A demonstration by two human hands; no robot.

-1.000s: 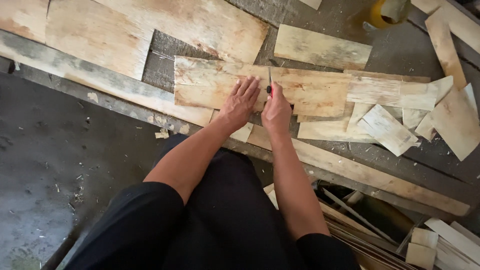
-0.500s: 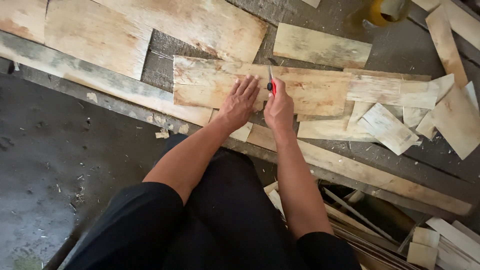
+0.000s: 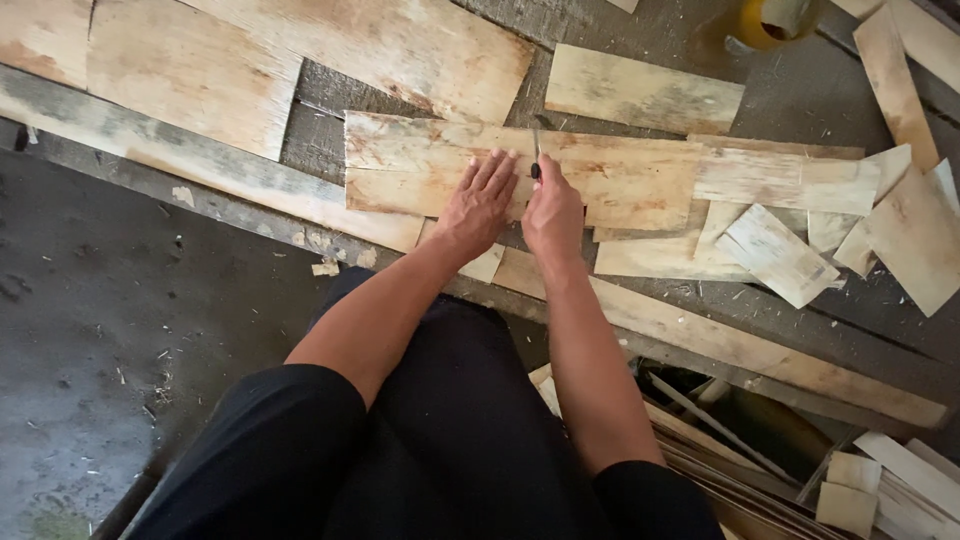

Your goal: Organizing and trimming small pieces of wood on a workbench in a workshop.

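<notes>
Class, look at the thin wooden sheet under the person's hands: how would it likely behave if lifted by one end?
The wooden sheet looks thin, so probably light and bendy. Split scraps nearby suggest it cracks easily. Flat, so unlikely to roll.

Count: two hands, left hand (image 3: 480, 205) and right hand (image 3: 552, 215). One knife (image 3: 537, 158). One long veneer sheet (image 3: 620, 180) under both hands. One yellow container (image 3: 770, 22) at the far right corner. Loose veneer offcuts: many, overlapping, exact number not countable.
</notes>
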